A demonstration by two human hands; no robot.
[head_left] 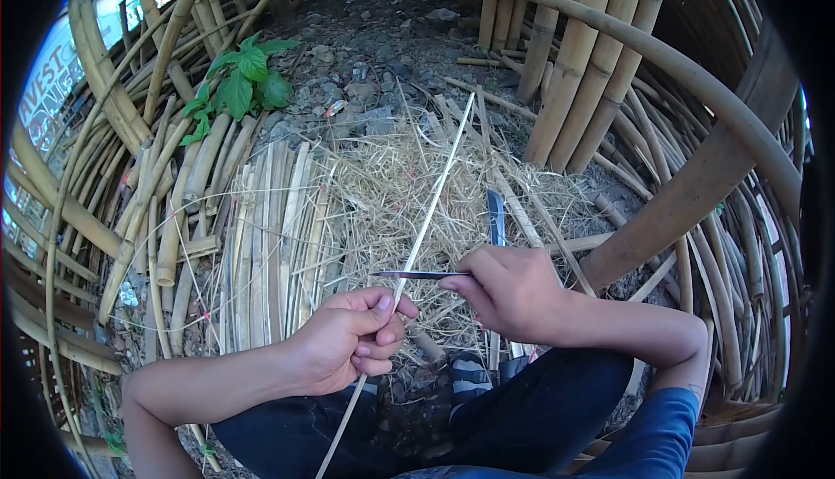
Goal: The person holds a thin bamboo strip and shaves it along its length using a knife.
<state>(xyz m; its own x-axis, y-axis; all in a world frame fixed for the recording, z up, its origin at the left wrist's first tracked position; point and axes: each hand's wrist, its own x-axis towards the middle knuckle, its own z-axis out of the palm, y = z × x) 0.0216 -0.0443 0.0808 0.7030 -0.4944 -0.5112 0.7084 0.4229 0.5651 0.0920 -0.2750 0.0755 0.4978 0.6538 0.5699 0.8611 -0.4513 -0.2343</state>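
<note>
A long, thin pale bamboo strip runs diagonally from the upper middle down to the lower left. My left hand is closed round its lower part, with the thumb on top. My right hand grips a knife, its handle hidden inside the fingers. The dark blade points left and lies across the strip just above my left hand. A second dark blade stands behind my right hand, pointing up; its lower end is hidden.
Fine shavings cover the ground ahead. Split bamboo slats lie at the left, near a leafy plant. Upright poles and a thick slanting post stand at the right. Crossed poles frame the left side.
</note>
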